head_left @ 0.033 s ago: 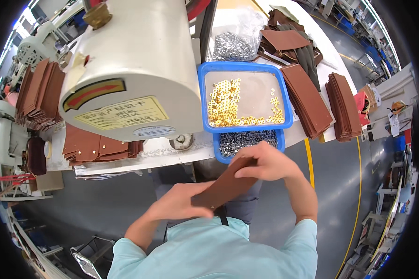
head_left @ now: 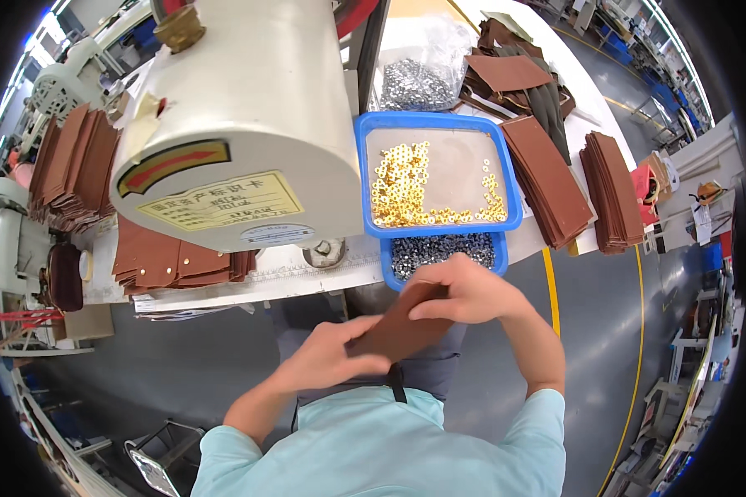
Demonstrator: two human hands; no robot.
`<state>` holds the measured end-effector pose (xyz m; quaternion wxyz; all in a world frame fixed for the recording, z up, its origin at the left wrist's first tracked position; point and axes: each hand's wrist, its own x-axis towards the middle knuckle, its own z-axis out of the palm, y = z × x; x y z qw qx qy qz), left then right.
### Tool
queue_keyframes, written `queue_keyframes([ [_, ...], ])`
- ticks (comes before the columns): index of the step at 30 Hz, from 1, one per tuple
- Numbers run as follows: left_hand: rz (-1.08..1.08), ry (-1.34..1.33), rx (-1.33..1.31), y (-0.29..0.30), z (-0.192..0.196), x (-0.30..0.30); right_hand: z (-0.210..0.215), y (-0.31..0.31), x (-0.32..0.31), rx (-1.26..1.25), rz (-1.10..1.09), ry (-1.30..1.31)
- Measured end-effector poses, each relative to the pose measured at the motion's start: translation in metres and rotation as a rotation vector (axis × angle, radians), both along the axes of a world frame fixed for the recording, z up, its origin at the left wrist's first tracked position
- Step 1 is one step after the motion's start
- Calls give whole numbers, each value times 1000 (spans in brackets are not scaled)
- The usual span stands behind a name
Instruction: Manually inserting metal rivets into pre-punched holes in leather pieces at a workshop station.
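Observation:
In front of my lap I hold a brown leather strip (head_left: 402,329), tilted with its upper end to the right. My right hand (head_left: 470,290) grips that upper end, thumb on the near face and fingers behind. At the lower end, my left hand (head_left: 327,356) has its thumb and fingers around the strip, slightly blurred. Just beyond my right hand sits a blue tray of small dark metal pieces (head_left: 443,253), partly under a larger blue tray (head_left: 514,178) with gold-coloured rings (head_left: 399,184).
A large cream machine (head_left: 240,108) stands at the left over the white table (head_left: 315,277). Leather stacks (head_left: 547,180) lie right of the trays, and studded leather pieces (head_left: 174,261) lie left. A clear bag of metal parts (head_left: 414,83) rests behind the trays.
The strip has shifted and turned slightly in my hands, and the stud near its lower end no longer shows. My left hand has moved a little up along it.

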<state>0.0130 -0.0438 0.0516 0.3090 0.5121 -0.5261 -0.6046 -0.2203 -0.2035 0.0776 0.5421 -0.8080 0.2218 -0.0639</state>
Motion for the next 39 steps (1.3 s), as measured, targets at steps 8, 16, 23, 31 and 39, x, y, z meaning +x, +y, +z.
queue_keyframes([
  [8, 246, 46, -103, -9, -25, -14, -55, -113, 17, -685, -594, 173],
  [16, 411, 277, -96, -17, -29, -20, -52, -135, 31, -719, -383, 140],
  [23, 398, 219, -56, -25, -36, -18, -49, -138, 29, -821, -262, 273],
  [31, 500, 283, -47, -24, -34, -22, 1, -15, 25, -409, -524, -144],
  [39, 408, 261, -76, -20, -29, -30, -22, 56, 25, -456, -450, -240],
])
